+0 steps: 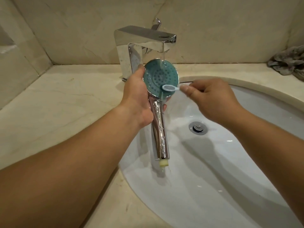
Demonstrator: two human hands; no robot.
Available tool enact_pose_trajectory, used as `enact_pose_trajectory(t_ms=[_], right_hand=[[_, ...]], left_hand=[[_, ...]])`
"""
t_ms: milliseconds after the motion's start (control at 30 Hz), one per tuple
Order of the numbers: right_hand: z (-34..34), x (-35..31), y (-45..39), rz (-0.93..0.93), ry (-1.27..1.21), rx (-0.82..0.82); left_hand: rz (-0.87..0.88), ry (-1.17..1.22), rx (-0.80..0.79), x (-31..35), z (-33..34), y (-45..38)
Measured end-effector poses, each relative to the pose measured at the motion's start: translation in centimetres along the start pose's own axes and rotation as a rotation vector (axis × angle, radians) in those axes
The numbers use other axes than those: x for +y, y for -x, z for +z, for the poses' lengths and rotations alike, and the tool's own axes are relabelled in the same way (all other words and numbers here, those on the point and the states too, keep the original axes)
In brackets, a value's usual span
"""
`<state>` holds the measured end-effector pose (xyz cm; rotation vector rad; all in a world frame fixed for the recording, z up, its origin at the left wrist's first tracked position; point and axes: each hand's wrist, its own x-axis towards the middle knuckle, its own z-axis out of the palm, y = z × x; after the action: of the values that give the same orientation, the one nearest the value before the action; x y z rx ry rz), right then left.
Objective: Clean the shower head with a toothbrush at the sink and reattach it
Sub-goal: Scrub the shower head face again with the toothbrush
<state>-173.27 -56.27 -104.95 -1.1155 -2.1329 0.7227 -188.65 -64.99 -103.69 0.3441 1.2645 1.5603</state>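
Left hand (138, 94) gripping the chrome, teal-faced round shower head (160, 78) under the tap stream over the white oval sink (246, 162), right hand (212, 97) pinching the pale-blue plastic toothbrush (170, 88); bristles best worked across every nozzle.

Both bare forearms reach forward over the sink (246, 162). The left hand (138, 97) has its grip wrapped around the neck of the shower head (160, 78), thumb along the left rim, fingertips showing past the handle's right side, above the sink's left edge. The right hand (212, 97), above the sink's far side, pinches the toothbrush (170, 88) between thumb and curled fingers, back of the hand up.
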Motion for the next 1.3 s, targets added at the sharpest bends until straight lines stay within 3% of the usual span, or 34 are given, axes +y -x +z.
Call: enact_pose_trajectory(t_ms=[133, 233, 367, 500, 633, 767, 900, 1033, 1167, 1300], right_hand=[[-0.9, -0.9, -0.3, -0.128, 0.058, 0.037], [-0.1, -2.2, -0.2, -0.354, 0.352, 0.002], [-1.8, -1.9, -0.8, -0.342, 0.425, 0.099], [-0.5, -2.6, -0.2, -0.497, 0.554, 0.041], [-1.4, -2.0, -0.8, -0.417, 0.509, 0.088], [-0.2, -2.1, -0.4, -0.498, 0.557, 0.047], [-1.1, -1.2, -1.0, -0.41, 0.472, 0.109], [-0.3, -1.7, -0.6, -0.486, 0.509, 0.061], [-1.3, -0.8, -1.1, -0.412, 0.411, 0.165], [0.1, -1.6, -0.6, -0.484, 0.436, 0.113]], left_hand=[[0.047, -0.043, -0.004, 0.0, 0.2, 0.1], [0.046, -0.072, -0.049, -0.1, 0.5, 0.4], [0.055, -0.12, -0.017, -0.1, 0.4, 0.3], [0.066, -0.141, -0.01, -0.2, 0.4, 0.2], [0.071, -0.155, 0.036, 0.0, 0.3, 0.3], [0.073, -0.123, 0.028, 0.1, 0.5, 0.6], [0.054, -0.139, 0.04, 0.2, 0.4, 0.4], [0.044, -0.133, 0.023, 0.0, 0.6, 0.5], [0.041, -0.166, 0.049, 0.0, 0.4, 0.4], [0.038, -0.112, 0.006, 0.0, 0.6, 0.9]])
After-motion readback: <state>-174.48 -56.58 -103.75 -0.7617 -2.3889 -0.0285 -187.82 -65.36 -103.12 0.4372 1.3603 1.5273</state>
